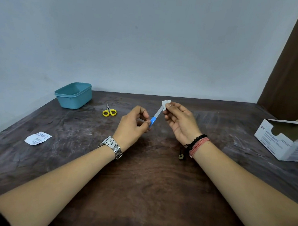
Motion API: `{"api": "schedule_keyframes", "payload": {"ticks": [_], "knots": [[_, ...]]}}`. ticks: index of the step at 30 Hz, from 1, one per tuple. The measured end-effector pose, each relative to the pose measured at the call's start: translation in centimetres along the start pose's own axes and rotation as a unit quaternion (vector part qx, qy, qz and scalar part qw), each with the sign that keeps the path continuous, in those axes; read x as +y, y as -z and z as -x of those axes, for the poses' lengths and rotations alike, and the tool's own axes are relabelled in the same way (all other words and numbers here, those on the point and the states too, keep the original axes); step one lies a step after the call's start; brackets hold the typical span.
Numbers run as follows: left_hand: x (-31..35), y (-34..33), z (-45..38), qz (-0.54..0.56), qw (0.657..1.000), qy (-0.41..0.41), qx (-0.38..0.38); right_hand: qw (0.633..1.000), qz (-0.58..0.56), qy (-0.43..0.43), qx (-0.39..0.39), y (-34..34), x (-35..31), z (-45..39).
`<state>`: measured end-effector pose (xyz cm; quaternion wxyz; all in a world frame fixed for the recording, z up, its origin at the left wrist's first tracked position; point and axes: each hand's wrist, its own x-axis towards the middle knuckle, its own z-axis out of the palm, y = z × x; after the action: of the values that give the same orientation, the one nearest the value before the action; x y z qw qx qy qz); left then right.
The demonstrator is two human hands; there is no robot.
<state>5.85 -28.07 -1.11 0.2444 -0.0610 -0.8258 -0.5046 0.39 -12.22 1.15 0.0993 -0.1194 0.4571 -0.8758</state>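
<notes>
Above the middle of the dark wooden table (139, 175), my left hand (132, 125) pinches the blue handle end of a slim tool with a pale blade (155, 117). The tool slants up to the right. My right hand (180, 121) pinches a small white swab (166, 103) against the tool's upper tip. A metal watch sits on my left wrist; bead and thread bracelets sit on my right wrist.
A teal plastic tub (74, 95) stands at the back left by the wall. Small yellow-handled scissors (109, 111) lie next to it. A torn white wrapper (38, 138) lies at the left. An open white swab box (286, 141) stands at the right edge.
</notes>
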Motion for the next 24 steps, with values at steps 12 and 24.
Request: {"api": "schedule_keyframes", "payload": {"ticks": [12, 24], "knots": [[0.0, 0.3, -0.2, 0.045, 0.999, 0.026, 0.015, 0.993, 0.104, -0.039, -0.04, -0.3, 1.3, 0.3], [0.4, 0.2, 0.2, -0.014, 1.0, 0.01, 0.008, 0.999, 0.035, -0.003, 0.002, -0.2, 0.0, -0.2]]}}
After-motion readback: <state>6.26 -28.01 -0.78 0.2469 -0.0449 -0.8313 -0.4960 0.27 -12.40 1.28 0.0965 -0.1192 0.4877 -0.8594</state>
